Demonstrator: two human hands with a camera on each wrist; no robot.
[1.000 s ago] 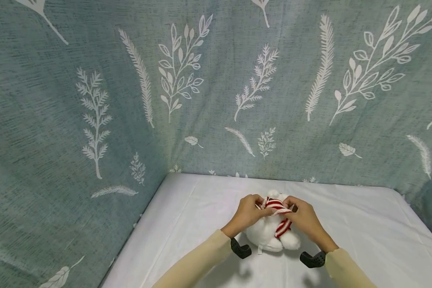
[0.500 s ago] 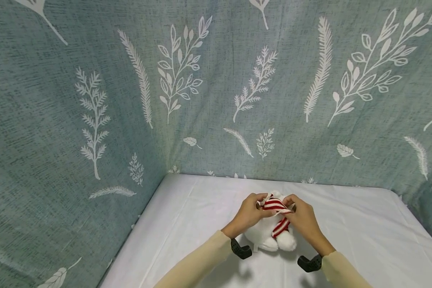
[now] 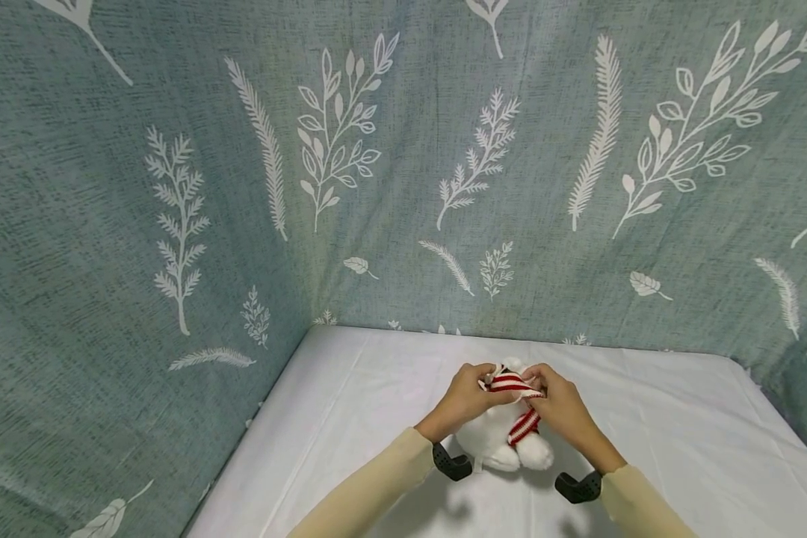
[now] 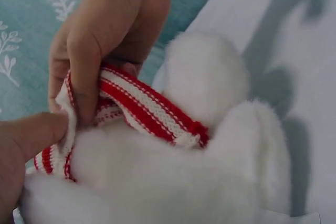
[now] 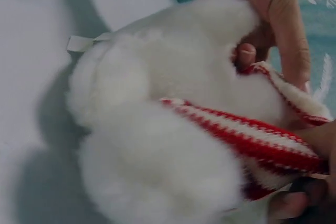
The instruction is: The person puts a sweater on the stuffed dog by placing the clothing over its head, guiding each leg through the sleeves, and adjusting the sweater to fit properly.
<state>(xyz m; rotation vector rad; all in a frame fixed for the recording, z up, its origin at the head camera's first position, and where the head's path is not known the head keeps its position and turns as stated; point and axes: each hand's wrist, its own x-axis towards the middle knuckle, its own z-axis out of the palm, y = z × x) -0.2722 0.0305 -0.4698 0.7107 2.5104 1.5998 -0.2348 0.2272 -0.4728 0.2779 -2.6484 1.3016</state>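
A white fluffy plush toy [image 3: 484, 439] sits on the white-covered surface, between my two hands. A red-and-white striped knitted scarf [image 3: 509, 383] crosses its upper part, and one end hangs down the front. My left hand [image 3: 462, 397] pinches the scarf's edge between thumb and fingers on the left. On the right, my right hand [image 3: 565, 409] grips another part of it. In the left wrist view, the scarf [image 4: 152, 106] runs out from under the right hand's fingers. The plush toy's head is mostly hidden behind hands and scarf.
The white sheet [image 3: 356, 403] spreads around the toy. Grey-green curtains [image 3: 403, 187] with white leaf prints rise behind and to the left. Dark wrist mounts [image 3: 452, 463] hang below both wrists. A small fabric tag [image 5: 84, 43] sticks out of the toy.
The plush toy has shifted slightly left, and my right hand a little left with it. The scarf between my hands has changed shape slightly; both hands keep hold of it.
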